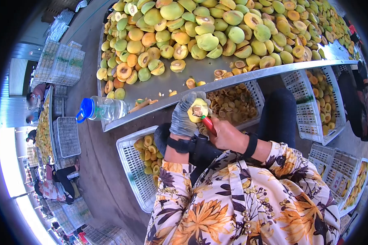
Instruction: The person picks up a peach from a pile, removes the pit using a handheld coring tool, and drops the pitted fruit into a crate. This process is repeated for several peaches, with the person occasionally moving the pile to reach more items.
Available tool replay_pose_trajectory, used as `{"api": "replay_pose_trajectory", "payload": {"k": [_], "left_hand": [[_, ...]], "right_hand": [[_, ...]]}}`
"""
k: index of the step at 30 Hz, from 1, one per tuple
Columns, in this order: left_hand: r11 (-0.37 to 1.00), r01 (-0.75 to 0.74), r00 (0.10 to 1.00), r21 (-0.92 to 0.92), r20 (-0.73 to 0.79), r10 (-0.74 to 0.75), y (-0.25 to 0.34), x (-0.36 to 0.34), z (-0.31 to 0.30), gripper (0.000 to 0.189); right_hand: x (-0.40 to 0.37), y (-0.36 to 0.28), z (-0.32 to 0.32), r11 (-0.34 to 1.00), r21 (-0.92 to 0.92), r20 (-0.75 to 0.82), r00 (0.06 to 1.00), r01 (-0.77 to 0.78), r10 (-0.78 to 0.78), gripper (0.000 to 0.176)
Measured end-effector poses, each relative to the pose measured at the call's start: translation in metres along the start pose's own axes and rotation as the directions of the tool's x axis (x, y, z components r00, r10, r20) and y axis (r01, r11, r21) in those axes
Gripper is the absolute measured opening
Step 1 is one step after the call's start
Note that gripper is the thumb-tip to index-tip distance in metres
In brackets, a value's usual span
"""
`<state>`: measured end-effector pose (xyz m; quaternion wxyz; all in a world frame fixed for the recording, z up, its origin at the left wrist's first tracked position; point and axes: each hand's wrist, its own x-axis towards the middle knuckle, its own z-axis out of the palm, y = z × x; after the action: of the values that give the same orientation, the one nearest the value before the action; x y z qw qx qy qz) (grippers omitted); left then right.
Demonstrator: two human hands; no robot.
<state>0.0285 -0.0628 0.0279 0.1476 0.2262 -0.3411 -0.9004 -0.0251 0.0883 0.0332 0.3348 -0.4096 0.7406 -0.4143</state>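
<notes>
Curling round fruit half (198, 110), fingers of left hand (183, 119); right hand (227, 135) fingers pinching red-handled tool (209, 124).

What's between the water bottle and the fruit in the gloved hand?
Head view: only fruit scraps on the metal table's rim, from water bottle to halved fruit.

Grey concrete floor (90, 163), long metal table (282, 68), stacked white crates (61, 63) (bright daylight glare at far left).

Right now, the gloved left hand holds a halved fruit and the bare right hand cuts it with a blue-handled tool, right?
Not quite: the head view shows a red-handled tool, not blue. The gloved left hand holds the halved fruit; the bare right hand works the tool.
</notes>
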Motion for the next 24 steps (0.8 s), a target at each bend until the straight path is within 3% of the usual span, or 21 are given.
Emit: {"api": "replay_pose_trajectory", "payload": {"k": [2,4,6,7,8,10,11,12,13,14,16,19,20,21,22,23,24], "left_hand": [[0.976,0.213,0.968,-0.042,0.145,-0.205,0.012,0.002,-0.001,0.028],[0.98,0.186,0.981,-0.064,0.07,-0.182,0.011,-0.002,0.002,0.026],[0.992,0.014,0.999,0.123,-0.048,-0.008,0.013,-0.01,0.011,0.026],[0.991,-0.091,0.992,0.1,-0.08,0.099,0.01,-0.014,0.015,0.026],[0.991,-0.091,0.992,0.101,-0.084,0.099,0.006,-0.016,0.02,0.026],[0.944,-0.283,0.932,0.172,-0.184,0.313,-0.002,-0.019,0.027,0.024],[0.952,-0.251,0.941,0.177,-0.186,0.283,-0.001,-0.018,0.024,0.022],[0.951,-0.253,0.94,0.176,-0.186,0.285,-0.002,-0.016,0.022,0.022],[0.956,-0.25,0.948,0.156,-0.159,0.274,-0.003,-0.015,0.019,0.022],[0.96,-0.245,0.956,0.137,-0.131,0.263,-0.005,-0.014,0.017,0.021],[0.957,-0.234,0.953,0.172,-0.156,0.261,-0.009,-0.01,0.013,0.023],[0.979,-0.151,0.976,0.139,-0.139,0.17,-0.004,-0.011,0.009,0.023],[0.997,0.008,0.999,0.074,-0.04,-0.005,0.007,-0.012,0.012,0.024],[0.984,0.175,0.982,0.026,0.069,-0.176,0.012,-0.013,0.014,0.024],[0.984,0.177,0.982,0.026,0.068,-0.179,0.011,-0.012,0.013,0.024],[0.99,0.137,0.989,0.032,0.052,-0.139,0.009,-0.011,0.012,0.024],[0.995,0.093,0.995,0.041,0.036,-0.094,0.009,-0.01,0.012,0.024]], "right_hand": [[0.003,0.004,0.002,0.998,-0.016,-0.006,0.998,0.061,-0.061,0.021],[0.003,0.006,0.0,0.993,-0.029,-0.012,0.993,0.118,-0.118,0.022],[0.006,0.002,-0.013,0.996,-0.017,0.032,0.995,0.092,-0.091,0.02],[0.006,0.004,-0.015,0.995,-0.029,0.045,0.995,0.095,-0.094,0.019],[0.007,0.004,-0.015,0.995,-0.027,0.048,0.994,0.095,-0.094,0.019],[0.005,0.0,-0.017,0.986,0.019,0.051,0.984,0.168,-0.169,0.014],[0.004,-0.01,-0.021,0.986,0.02,0.053,0.984,0.168,-0.169,0.014],[0.003,-0.024,-0.026,0.977,0.21,0.198,0.98,-0.049,0.007,0.012],[0.001,-0.032,-0.028,0.891,0.355,0.365,0.919,-0.285,0.148,0.009],[0.0,-0.031,-0.026,0.89,0.356,0.365,0.919,-0.285,0.148,0.009],[-0.002,-0.028,-0.024,0.628,0.557,0.54,0.811,-0.543,0.223,0.007],[-0.004,-0.03,-0.027,0.694,0.504,0.522,0.822,-0.514,0.229,0.012],[-0.003,-0.02,-0.021,0.694,0.504,0.522,0.822,-0.514,0.23,0.012],[-0.003,-0.006,-0.011,0.894,0.379,0.354,0.93,-0.24,0.1,0.011],[-0.004,0.008,-0.003,0.983,0.178,0.21,0.974,0.047,-0.084,0.011],[-0.004,-0.002,-0.011,0.983,0.178,0.212,0.974,0.046,-0.084,0.011],[-0.001,-0.022,-0.026,0.905,0.345,0.4,0.911,-0.249,0.098,0.011]]}}
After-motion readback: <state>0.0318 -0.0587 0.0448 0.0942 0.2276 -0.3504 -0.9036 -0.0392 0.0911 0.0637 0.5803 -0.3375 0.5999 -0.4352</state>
